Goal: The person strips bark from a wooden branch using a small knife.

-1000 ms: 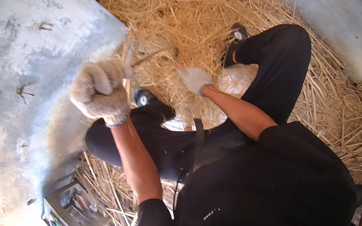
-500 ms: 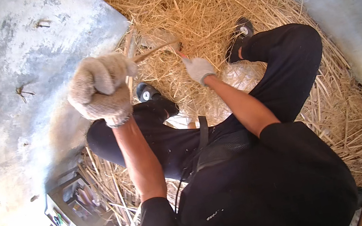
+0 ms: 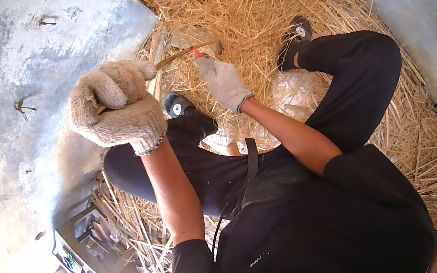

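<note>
My left hand (image 3: 117, 107), in a knitted beige work glove, is closed in a fist around a thin, flat brown strip (image 3: 178, 56) that looks like split bamboo or wood. The strip juts out to the right over the straw. My right hand (image 3: 224, 83), in a pale glove with a green-edged cuff, is closed near the strip's far end. From its fingertips shows a small red piece (image 3: 198, 53) of a slim object, touching or just below the strip. The rest of that object is hidden by the glove or too small to make out.
Loose straw (image 3: 253, 1) covers the floor ahead and to the right. Weathered walls (image 3: 12, 61) stand left and right, the left one with metal hooks. At lower left is a wooden box (image 3: 89, 247) holding assorted items. My bent legs, in black trousers, frame the work.
My right hand has moved left and slightly up, sliding closer to my left fist along the strip. My left fist has shifted slightly left, still gripping the strip.
</note>
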Motion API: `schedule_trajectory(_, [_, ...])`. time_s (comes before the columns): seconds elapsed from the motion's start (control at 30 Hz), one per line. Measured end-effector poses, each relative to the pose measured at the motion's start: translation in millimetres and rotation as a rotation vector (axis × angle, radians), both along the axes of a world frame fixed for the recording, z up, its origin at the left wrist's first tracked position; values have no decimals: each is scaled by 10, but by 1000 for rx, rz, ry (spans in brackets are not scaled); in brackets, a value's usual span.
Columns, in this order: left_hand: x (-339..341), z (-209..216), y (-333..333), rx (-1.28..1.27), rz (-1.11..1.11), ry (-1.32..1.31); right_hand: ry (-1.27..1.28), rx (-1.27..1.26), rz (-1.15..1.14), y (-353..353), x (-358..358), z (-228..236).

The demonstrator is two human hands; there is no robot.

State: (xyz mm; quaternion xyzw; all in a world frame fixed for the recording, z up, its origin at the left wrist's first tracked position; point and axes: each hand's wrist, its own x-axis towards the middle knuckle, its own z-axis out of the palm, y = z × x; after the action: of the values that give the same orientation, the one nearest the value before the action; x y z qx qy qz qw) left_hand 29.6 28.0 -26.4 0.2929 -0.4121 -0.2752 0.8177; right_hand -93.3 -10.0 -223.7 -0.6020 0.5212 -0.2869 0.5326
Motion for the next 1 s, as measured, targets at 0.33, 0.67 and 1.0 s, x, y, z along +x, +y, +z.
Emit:
schedule_trajectory(0.33, [-138, 28, -40, 59, 73, 10, 78, -132, -124, -72, -46, 41])
schedule_trajectory(0.67, [-18, -27, -38, 52, -206, -89, 308, 234, -37, -282, -352, -623])
schedule_trajectory(1.0, [77, -23, -11, 59, -290, -80, -29, -137, 31, -23, -151, 110])
